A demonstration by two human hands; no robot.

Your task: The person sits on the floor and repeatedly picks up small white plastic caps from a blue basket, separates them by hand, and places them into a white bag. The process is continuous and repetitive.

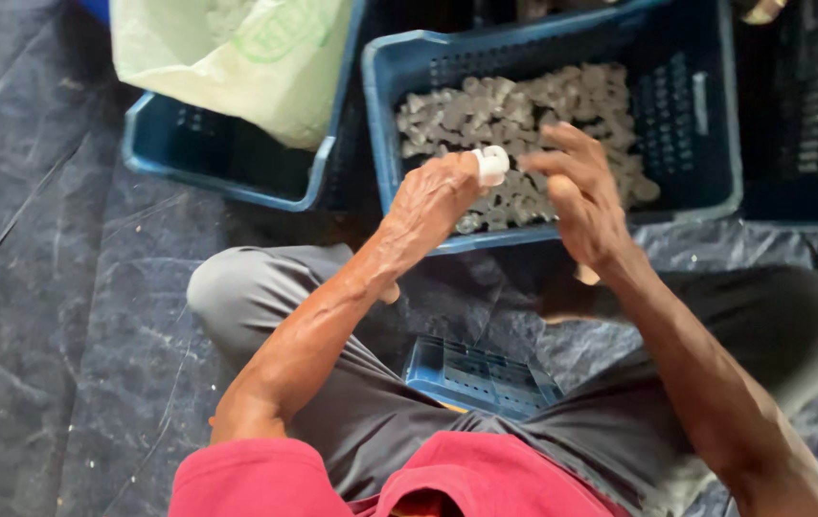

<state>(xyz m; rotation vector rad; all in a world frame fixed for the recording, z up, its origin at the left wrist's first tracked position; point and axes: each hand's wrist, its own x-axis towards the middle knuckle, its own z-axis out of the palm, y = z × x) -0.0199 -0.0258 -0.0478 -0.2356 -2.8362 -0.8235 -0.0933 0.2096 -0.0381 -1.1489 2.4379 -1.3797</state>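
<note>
My left hand [433, 196] is closed around a small white plastic piece [492, 165], held above the near edge of a blue crate [380, 124]. Inside that crate lie several small grey metal parts [524, 105]. Just right of the white piece is my right hand [577, 191], with fingers curled and fingertips close to it; whether it holds anything I cannot tell. I sit cross-legged in grey trousers, both forearms reaching forward over my knees.
A second blue crate [227, 153] at the upper left holds a pale green plastic bag [246, 57]. A dark crate [811, 105] stands at the far right. A small blue crate [481, 378] sits between my legs. Dark plastic sheeting [55, 316] covers the floor.
</note>
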